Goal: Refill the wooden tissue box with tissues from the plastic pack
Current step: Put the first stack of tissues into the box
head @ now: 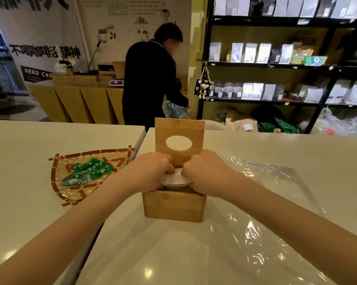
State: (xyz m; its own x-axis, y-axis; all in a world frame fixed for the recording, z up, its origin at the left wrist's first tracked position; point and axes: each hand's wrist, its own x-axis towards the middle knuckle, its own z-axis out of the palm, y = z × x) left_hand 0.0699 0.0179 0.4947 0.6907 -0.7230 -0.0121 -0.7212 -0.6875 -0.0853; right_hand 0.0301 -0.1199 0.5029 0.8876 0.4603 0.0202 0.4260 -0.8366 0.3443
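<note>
Both hands down in the wooden tissue box (173, 204), which sits on the white surface (276, 149) straight ahead of me. Lid (179, 138) stands upright at the far side, its oval slot facing me.

Left hand (150, 171): grip clenched on the left edge of the tissue stack (174, 179), fingers curled over the top. Right hand (206, 173): grip clenched on the right edge, knuckles up. The stack is white, bowed between my two hands, its lower part inside the box opening and the top above the rim.

Clear plastic pack wrapper (255, 212) lies flat and crinkled on the surface, to the right of the box and running under and in front of it. It looks emptied, though glare hides detail.

Left of the box, on the neighbouring surface: a woven fan-shaped tray (60, 159) with green wrapped sweets (89, 171) piled in it.

Beyond the surface, a person in dark clothes (150, 83) bends near black shelving (276, 64) stocked with pouches.
</note>
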